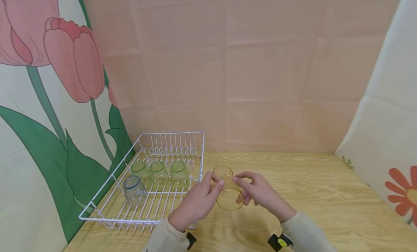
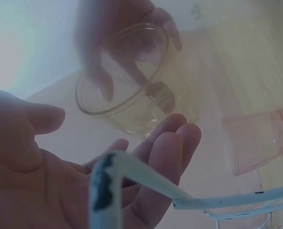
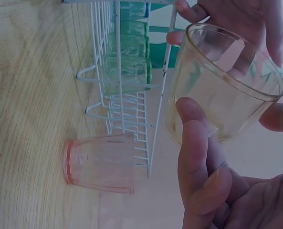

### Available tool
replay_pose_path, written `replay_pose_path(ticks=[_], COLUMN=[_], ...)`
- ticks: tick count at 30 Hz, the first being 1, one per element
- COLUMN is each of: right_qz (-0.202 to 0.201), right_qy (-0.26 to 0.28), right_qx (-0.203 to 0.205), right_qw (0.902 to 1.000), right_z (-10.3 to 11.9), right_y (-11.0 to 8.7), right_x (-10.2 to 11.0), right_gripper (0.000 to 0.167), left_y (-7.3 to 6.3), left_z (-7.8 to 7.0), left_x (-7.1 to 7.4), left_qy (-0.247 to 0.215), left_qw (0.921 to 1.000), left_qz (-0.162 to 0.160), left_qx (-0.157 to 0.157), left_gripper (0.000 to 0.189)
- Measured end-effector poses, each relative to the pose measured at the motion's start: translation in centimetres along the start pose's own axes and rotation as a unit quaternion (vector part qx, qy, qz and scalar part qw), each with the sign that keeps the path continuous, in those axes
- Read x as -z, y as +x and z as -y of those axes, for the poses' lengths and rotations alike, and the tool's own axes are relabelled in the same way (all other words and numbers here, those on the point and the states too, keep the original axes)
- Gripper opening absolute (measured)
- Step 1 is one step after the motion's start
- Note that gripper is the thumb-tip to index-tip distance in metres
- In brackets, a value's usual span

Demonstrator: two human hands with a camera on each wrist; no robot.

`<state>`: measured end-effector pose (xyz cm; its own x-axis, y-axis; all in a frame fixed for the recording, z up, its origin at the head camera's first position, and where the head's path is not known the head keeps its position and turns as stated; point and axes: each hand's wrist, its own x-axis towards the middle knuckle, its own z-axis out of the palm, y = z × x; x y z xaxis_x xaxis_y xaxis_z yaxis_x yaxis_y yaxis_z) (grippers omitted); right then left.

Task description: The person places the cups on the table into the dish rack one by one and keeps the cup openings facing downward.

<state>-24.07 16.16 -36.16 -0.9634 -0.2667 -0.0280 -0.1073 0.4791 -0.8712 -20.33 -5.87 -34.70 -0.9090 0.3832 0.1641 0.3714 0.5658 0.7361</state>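
A clear yellow glass (image 1: pixel 230 201) is held above the table, tilted with its mouth toward me. My right hand (image 1: pixel 260 189) grips it, thumb at one side and fingers at the other, plainest in the right wrist view. Across from it, my left hand (image 1: pixel 199 201) has its fingertips at the glass's lower side. In the left wrist view the left thumb (image 2: pixel 48 119) stands apart from the yellow glass. Just behind the hands a pink-red glass (image 3: pixel 100 163) stands upside down on the table.
To the left stands a white wire dish rack (image 1: pixel 143 221). Inside it are three green glasses, one of them a green glass (image 1: pixel 179 176) at the right, and a blue-rimmed glass (image 1: pixel 134 191). A pink cloth wall (image 1: pixel 260 82) closes the back of the wooden table (image 1: pixel 309 194).
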Motion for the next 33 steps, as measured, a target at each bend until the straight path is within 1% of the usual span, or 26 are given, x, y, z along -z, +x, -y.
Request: replay_pose_path(ticks=[5,9,14,19,22,28,33], right_qz=[0.003,0.01,0.012,0.007,0.007,0.015,0.028], right_qy=[0.001,0.006,0.001,0.002,0.0,-0.01,-0.014], right_qx=[0.003,0.002,0.002,0.006,0.008,0.01,0.009], right_qw=[1.0,0.9999,0.9999,1.0,0.9999,0.9998,0.9995], right_z=[0.09,0.2,0.21,0.29,0.38,0.49,0.51], right_y=[-0.14,-0.19,-0.23,-0.31,-0.38,-0.46,-0.44], right_x=[-0.06,-0.04,-0.07,0.01,0.08,0.13,0.11], right_gripper=[0.059,0.06,0.062,0.061,0.059,0.053,0.056], left_y=[0.03,-0.01,0.06,0.0,-0.09,-0.12,-0.09], left_z=[0.01,0.03,0.15,0.16,0.2,0.26,0.19], left_x=[0.19,0.32,0.24,0.24,0.28,0.19,0.11], left_qy=[0.005,0.007,0.015,0.01,0.006,0.017,0.023], left_qw=[0.9999,0.9999,0.9999,0.9999,0.9999,0.9998,0.9997], left_qz=[-0.001,0.002,0.0,-0.005,-0.003,-0.003,-0.004], left_qx=[0.012,0.014,0.006,-0.007,-0.009,0.006,0.007], left_gripper=[0.047,0.046,0.048,0.049,0.049,0.051,0.052])
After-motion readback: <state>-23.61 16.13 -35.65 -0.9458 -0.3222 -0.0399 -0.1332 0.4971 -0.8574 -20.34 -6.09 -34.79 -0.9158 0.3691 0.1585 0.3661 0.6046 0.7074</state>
